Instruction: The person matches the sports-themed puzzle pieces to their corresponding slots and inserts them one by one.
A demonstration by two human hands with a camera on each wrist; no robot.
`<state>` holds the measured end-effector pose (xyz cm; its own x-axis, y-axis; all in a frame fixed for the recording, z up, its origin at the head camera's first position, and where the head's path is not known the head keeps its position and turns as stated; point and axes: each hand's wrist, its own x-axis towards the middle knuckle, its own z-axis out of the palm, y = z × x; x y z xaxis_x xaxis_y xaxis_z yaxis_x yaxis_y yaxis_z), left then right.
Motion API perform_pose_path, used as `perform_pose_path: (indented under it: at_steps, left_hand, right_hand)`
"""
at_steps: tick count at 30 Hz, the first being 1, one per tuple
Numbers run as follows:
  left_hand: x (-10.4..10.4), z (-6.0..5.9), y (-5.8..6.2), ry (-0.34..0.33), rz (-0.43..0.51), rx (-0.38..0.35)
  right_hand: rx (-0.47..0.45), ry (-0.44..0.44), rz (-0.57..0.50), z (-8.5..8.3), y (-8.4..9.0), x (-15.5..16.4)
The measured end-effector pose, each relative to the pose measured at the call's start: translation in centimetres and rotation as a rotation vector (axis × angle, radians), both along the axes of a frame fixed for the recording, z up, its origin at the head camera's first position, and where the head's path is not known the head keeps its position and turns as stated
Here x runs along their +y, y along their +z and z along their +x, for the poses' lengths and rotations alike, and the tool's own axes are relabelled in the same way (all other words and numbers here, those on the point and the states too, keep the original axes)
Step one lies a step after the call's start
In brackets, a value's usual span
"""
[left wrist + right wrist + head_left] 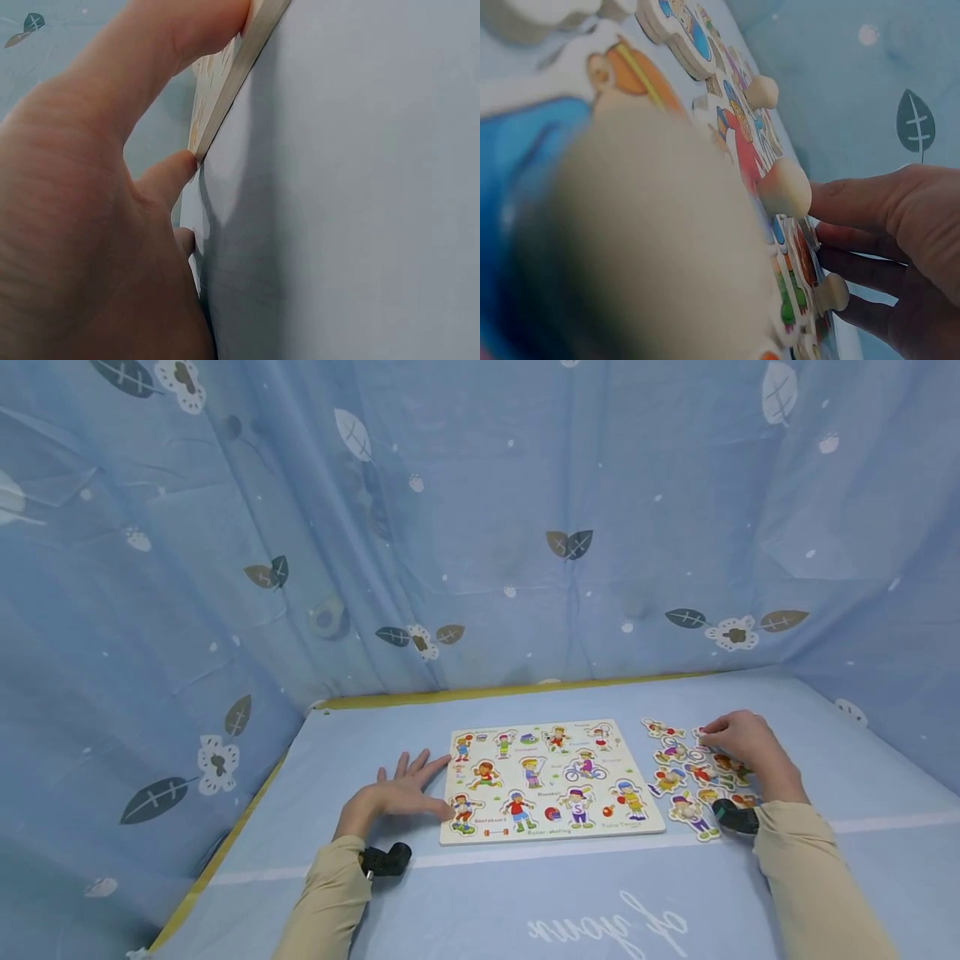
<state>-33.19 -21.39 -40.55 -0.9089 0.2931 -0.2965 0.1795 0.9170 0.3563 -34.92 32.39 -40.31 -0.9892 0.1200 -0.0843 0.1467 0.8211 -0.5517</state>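
Note:
A wooden puzzle board (498,799) with sports figures lies on the table. At its left edge is my left hand (405,795), fingers spread and thumb touching the lower left side; the left wrist view shows the thumb against the board's edge (238,71). My right hand (746,745) is over the loose puzzle pieces (690,814) right of the board. Its thumb and fingertips pinch a small puzzle piece (699,737) at the top of the group, mostly hidden by the fingers. In the right wrist view, round wooden knobs (786,187) stand up from the pieces near the thumb.
A light blue cloth (420,902) with white lettering covers the table. Behind and at the sides hangs a blue curtain (480,610) with leaf prints. A yellow strip (510,690) runs along the back edge. Black wrist cameras (386,860) sit at both cuffs.

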Motion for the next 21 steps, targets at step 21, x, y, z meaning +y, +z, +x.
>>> perform_pose_path:
  at_steps: [21]
  left_hand:
    - [0.00, 0.13, -0.14, -0.009, 0.004, 0.017]
  right_hand:
    - [0.007, -0.049, -0.039, 0.47, -0.01, -0.44]
